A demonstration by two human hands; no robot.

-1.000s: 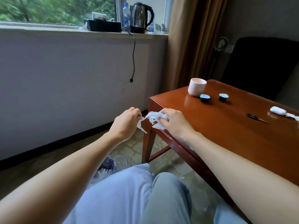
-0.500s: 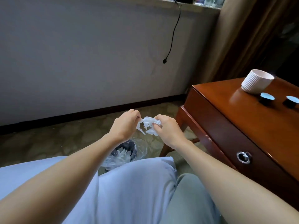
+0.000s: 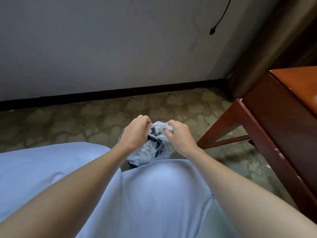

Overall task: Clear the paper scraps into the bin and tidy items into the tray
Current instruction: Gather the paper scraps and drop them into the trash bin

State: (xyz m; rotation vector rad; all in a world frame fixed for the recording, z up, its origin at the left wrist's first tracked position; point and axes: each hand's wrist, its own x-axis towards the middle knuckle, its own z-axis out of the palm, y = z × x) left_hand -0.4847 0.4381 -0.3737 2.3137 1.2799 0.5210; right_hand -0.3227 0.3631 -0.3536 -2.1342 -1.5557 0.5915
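A crumpled wad of white paper scraps [image 3: 160,126] is held between both hands above the floor. My left hand [image 3: 136,132] pinches its left side with curled fingers, and my right hand [image 3: 178,134] grips its right side. Directly below them stands the bin [image 3: 149,152], dark inside and lined with a clear plastic bag; my knee hides its near part. The tray is out of view.
The red-brown wooden table [image 3: 281,107] stands at the right, its corner and one leg close to my right hand. A grey wall with a dark skirting board runs behind. A black cord end [image 3: 212,31] hangs against the wall. Patterned carpet covers the floor.
My view has swung down and left, away from the tabletop. Both hands carried the paper wad from the table corner to a spot over the bin.
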